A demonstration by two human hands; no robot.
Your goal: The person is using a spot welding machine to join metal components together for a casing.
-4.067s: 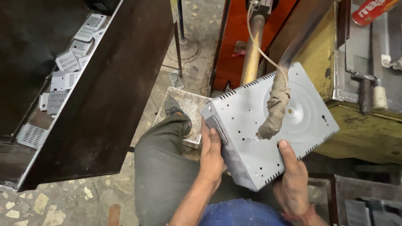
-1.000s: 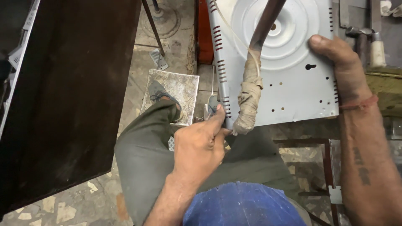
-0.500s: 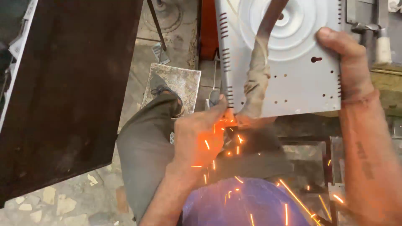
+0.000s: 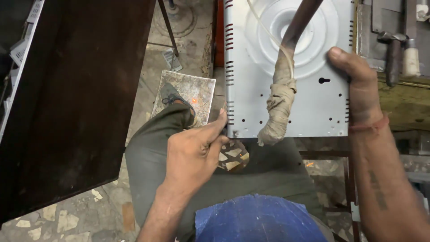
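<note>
A grey sheet-metal casing (image 4: 251,85), with pressed rings and small holes and slots, is held out flat in front of me. My right hand (image 4: 358,89) grips its right edge, thumb on top. At the casing's near left corner my left hand (image 4: 195,154) pinches the edge with thumb and fingers. A dark machine arm (image 4: 302,22) comes down over the panel and ends in a cloth-wrapped tip (image 4: 277,112) at the near edge. A pale cord runs along that arm.
A dark metal table (image 4: 76,98) fills the left side, with small perforated metal parts (image 4: 20,47) at its far left edge. My leg and shoe rest on a stone slab (image 4: 188,92). A bench with hammers (image 4: 396,49) stands at right.
The sparks that flew around my left hand half a second ago have stopped. The casing, earlier held tilted low in both hands, is now raised flat under the wrapped arm.
</note>
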